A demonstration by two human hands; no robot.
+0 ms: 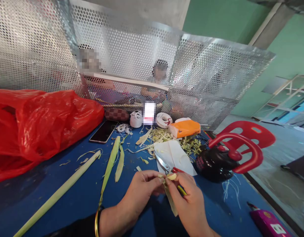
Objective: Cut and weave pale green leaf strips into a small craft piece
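Note:
In front of me my left hand (pixel 146 186) is closed, its thumb and fingers pinching a pale green leaf strip (pixel 171 200). My right hand (pixel 187 197) pinches the same strip from the other side, and the fingertips of both hands nearly meet. The strip's long end hangs down between the palms, and a short cream-coloured piece shows at the right fingertips. Just beyond the fingers, scissors (pixel 163 162) with red handles lie on a folded white paper (pixel 175 153). Something yellow-green shows beneath my right hand, too covered to name.
A long pale stalk (pixel 60 191) and green leaves (pixel 111 168) lie at left by a phone (pixel 104 131) and red plastic bag (pixel 43 128). Leaf scraps, an orange packet (pixel 186 128) and a black pot (pixel 213 164) with red handle stand right. People sit behind the perforated screen (pixel 134 49).

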